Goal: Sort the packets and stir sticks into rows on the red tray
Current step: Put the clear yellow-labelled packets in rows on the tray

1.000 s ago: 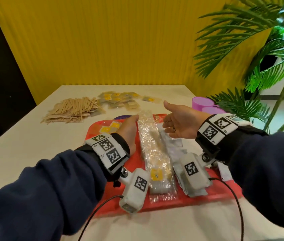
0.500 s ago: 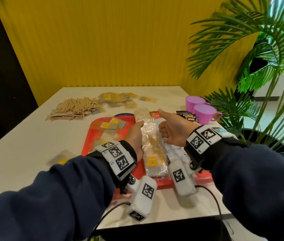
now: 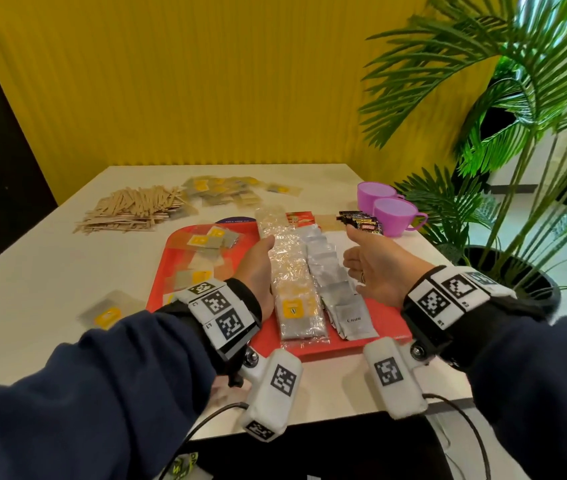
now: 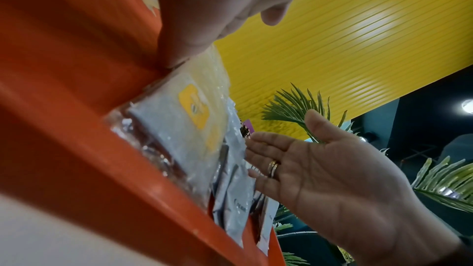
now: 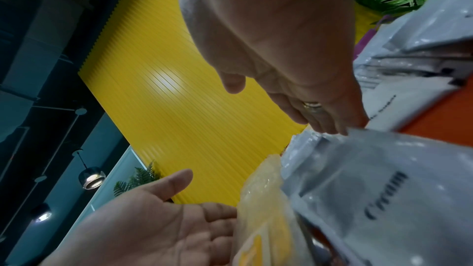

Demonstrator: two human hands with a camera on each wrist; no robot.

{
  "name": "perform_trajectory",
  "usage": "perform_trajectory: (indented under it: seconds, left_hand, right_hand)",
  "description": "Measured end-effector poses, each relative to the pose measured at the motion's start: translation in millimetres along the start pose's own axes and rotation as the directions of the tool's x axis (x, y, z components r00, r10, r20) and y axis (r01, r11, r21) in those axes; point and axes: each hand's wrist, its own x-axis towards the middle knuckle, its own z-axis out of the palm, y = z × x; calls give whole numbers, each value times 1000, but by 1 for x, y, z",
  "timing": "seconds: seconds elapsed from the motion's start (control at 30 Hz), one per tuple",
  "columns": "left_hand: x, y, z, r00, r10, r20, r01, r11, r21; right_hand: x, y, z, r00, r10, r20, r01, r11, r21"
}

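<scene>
Left hand (image 3: 258, 268) and right hand (image 3: 375, 271), both flat and released, flank two packet rows (image 3: 296, 271) on the red tray (image 3: 178, 258).

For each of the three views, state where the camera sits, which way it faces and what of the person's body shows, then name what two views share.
Head: worn on the head, facing forward and down at the red tray on the table; both sleeves, the left hand and the right hand show.
Left wrist: low beside the tray rim, looking along the left palm across the yellow-label packets to the open right hand.
Right wrist: low, facing along the right hand toward the left, past the Cream packet.
Shared: both wrist views show the yellow wall.
</scene>
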Motion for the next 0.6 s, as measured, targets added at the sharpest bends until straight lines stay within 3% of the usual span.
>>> perform_trajectory:
  seconds: [0.17,0.6]
  left_hand:
    - [-44,9,10,1000,20,-17,-19,997,74]
    - [-36,-5,6,997,1,71,1,1000,-24]
  right_hand:
    - [-7,10,-2,1000,17,17,-17,1000,14]
    - [-18,20,-4,999,34,40,-34,999,1]
